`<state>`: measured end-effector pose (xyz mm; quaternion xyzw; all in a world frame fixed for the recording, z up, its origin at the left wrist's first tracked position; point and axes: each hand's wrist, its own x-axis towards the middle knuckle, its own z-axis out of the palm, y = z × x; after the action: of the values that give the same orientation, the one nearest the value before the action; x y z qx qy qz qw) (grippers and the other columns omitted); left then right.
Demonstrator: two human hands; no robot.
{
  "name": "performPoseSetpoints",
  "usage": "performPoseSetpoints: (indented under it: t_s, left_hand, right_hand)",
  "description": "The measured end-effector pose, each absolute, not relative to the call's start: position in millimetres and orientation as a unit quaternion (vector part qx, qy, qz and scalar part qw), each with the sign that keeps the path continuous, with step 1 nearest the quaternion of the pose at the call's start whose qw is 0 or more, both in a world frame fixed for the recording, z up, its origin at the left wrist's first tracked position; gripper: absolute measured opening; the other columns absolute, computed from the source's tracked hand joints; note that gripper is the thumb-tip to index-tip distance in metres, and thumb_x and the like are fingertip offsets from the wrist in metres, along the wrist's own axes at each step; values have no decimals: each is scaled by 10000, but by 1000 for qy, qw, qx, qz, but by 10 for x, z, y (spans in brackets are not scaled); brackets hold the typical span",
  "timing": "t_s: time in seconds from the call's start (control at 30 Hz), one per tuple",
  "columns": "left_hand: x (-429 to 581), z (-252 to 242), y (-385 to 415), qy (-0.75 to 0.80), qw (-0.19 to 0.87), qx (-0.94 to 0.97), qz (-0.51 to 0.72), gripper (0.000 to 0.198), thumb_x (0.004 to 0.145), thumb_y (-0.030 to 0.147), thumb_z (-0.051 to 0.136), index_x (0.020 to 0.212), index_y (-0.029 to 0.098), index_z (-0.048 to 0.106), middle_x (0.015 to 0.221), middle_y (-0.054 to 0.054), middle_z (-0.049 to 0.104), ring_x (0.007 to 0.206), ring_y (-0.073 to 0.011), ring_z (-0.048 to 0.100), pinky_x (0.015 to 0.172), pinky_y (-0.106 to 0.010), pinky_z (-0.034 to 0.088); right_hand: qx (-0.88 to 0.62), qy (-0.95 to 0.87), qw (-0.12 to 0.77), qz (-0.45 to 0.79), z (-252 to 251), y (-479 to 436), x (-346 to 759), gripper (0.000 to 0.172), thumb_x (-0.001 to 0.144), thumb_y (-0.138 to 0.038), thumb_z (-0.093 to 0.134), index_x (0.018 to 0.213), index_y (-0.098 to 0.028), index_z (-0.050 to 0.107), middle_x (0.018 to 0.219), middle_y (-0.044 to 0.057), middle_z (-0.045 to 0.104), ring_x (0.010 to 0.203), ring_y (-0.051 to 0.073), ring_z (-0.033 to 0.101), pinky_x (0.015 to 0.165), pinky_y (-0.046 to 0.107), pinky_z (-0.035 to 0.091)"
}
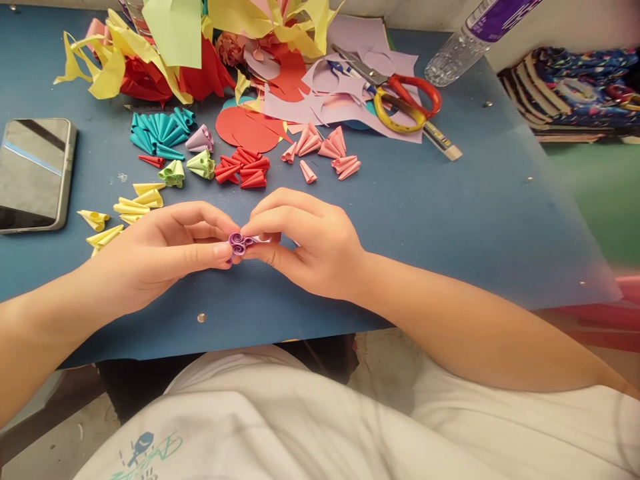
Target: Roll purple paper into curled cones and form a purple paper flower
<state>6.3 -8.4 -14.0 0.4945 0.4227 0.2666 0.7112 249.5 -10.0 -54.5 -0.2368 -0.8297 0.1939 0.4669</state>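
Note:
Between my two hands, above the near part of the blue table, is a small bunch of rolled purple paper cones (237, 244), their spiral ends facing me. My left hand (167, 250) pinches the bunch from the left with thumb and fingers. From the right, my right hand (305, 243) grips its other side between thumb and index finger, with a pale purple paper tip poking out there. Just beyond my hands lie red paper cones (243, 167), green paper cones (201, 164) and a purple cone bunch (200, 139). Yellow paper cones (133, 207) lie beside my left hand.
Farther back are teal cones (160, 133), pink cones (309, 140), red paper circles (250, 130), scissors (395, 87) on purple scraps, a cutter (443, 141) and a plastic bottle (457, 53). A phone (35, 173) lies at left. Paper scraps (145, 67) are heaped at the back.

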Motion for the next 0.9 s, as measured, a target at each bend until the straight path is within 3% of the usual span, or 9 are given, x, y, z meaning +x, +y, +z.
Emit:
performPoseSetpoints:
  t_s: [0.2,0.3,0.43,0.6,0.77,0.9]
  left_hand:
    - [55,-190,-117,394,723,492,280,158,918,284,909,1028,269,797,989,-4,832,917,-145,761,838,-213,625]
    - [76,-203,-122,405,712,490,298,183,874,245,939,917,233,761,1027,-3,823,934,-154,767,836,-216,630]
    - [113,-193,-111,422,701,485,309,252,789,234,989,888,226,758,936,4,803,938,-194,789,773,-212,627]
    - [128,-161,-124,441,691,498,284,228,804,288,987,864,224,777,948,-10,808,937,-191,781,813,-234,632]
    - [115,-136,-145,453,675,509,282,240,883,363,934,831,193,774,1078,-62,826,979,-185,750,871,-259,618]
    - [88,-128,-131,470,667,500,290,252,899,377,925,848,194,759,972,-26,800,948,-153,739,835,-214,589]
  right_hand:
    - [-275,-808,471,220,-514,-137,2495,91,996,-166,776,1043,-176,699,943,-24,783,766,60,722,732,176,632]
    - [-262,-818,469,207,-512,-139,2499,77,1005,-120,745,1030,-176,698,946,-28,806,813,67,750,765,178,636]
    - [-242,-827,461,209,-548,-113,2492,91,1002,-201,777,1048,-159,711,987,16,819,870,105,755,771,215,658]
    - [-238,-821,471,216,-569,-97,2481,140,971,-212,820,1042,-145,720,960,19,809,855,97,733,765,200,648]
    - [-258,-806,444,294,-521,-99,2504,102,991,-88,714,1071,-151,726,1012,24,815,885,103,753,747,203,632]
    - [-351,-798,445,206,-494,-43,2566,227,959,-54,567,1066,-170,731,1007,31,813,860,133,727,748,273,577]
